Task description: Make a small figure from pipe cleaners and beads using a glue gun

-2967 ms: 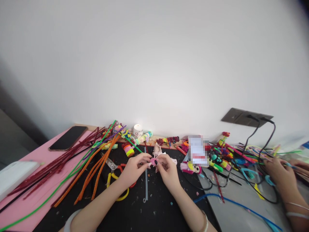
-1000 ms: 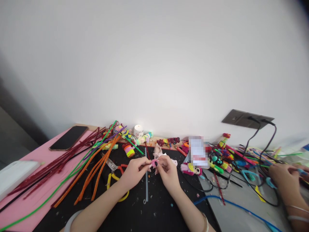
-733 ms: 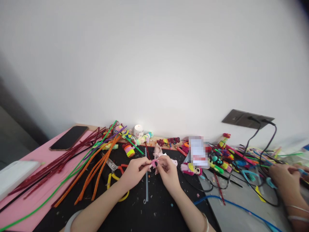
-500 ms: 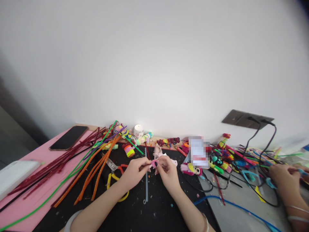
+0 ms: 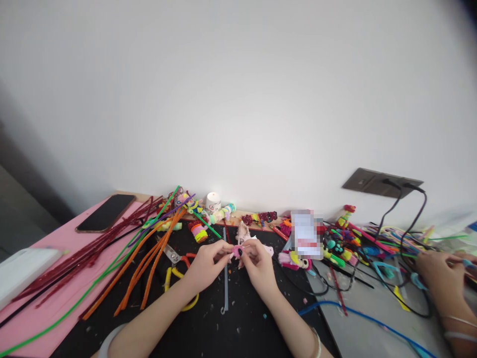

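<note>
A small pink fuzzy piece (image 5: pixel 237 251), apparently bent pipe cleaner, is pinched between both my hands over the black mat (image 5: pixel 208 323). My left hand (image 5: pixel 213 261) grips its left side with thumb and forefinger. On its right side, my right hand (image 5: pixel 257 261) pinches it, the dark-nailed thumb in front. Behind my fingers lies a pale pink fuzzy figure (image 5: pixel 244 231), partly hidden. A translucent hooked strip (image 5: pixel 225 293) lies below my left fingertips. Scissors (image 5: pixel 172 255) with orange and yellow handles lie left of my left hand, partly under my forearm.
Orange pipe cleaners (image 5: pixel 149 263), dark red ones and a long green one spread over the pink mat at left, near a phone (image 5: pixel 108 213). At right are a heap of colourful pieces (image 5: pixel 335 243), cables, a wall socket (image 5: pixel 382 183) and another person's hand (image 5: pixel 439 273).
The pink piece has turned slightly between my fingers and shows more of its face. My hands stay in nearly the same place.
</note>
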`<state>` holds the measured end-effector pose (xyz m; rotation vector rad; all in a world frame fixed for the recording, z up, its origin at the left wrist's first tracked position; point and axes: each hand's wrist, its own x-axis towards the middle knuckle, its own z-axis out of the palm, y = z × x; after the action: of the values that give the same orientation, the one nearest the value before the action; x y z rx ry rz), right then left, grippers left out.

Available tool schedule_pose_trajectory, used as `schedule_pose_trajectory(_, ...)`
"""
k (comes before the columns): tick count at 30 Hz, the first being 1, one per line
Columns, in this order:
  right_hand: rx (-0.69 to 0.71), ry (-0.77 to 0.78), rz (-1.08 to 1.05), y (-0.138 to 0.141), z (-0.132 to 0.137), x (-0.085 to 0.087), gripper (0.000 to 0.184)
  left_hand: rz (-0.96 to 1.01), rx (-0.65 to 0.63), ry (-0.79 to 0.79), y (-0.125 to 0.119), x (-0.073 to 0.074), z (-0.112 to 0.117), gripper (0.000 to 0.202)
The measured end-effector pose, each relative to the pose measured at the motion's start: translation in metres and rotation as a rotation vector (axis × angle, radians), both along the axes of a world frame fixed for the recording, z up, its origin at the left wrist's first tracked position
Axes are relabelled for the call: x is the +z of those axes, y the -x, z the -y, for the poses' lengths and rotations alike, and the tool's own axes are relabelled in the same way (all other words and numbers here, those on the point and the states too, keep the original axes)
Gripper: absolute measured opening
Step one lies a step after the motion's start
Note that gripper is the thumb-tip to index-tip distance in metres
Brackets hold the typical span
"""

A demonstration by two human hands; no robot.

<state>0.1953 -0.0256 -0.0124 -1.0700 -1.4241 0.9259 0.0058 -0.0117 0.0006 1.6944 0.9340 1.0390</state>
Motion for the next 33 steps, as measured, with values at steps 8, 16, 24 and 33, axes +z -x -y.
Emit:
schedule_pose_trajectory(8,-0.019,-0.009,0.001,0.002,0.000,-0.003,0.020,-0.083,0.028,-0.070,0.001,0.000,0.000,0.021)
schedule_pose_trajectory(16,-0.097,-0.110,0.092,0.005,-0.003,-0.006,0.019,-0.061,0.048,-0.052,0.002,0.000,-0.003,0.021)
schedule_pose_trajectory(24,-0.105,-0.145,0.106,0.006,-0.008,-0.007,0.018,-0.018,0.059,-0.024,0.003,0.004,-0.015,0.018)
schedule_pose_trajectory(33,-0.084,-0.124,0.102,0.008,-0.010,-0.005,0.014,-0.120,0.015,-0.033,0.001,0.013,-0.025,0.026)
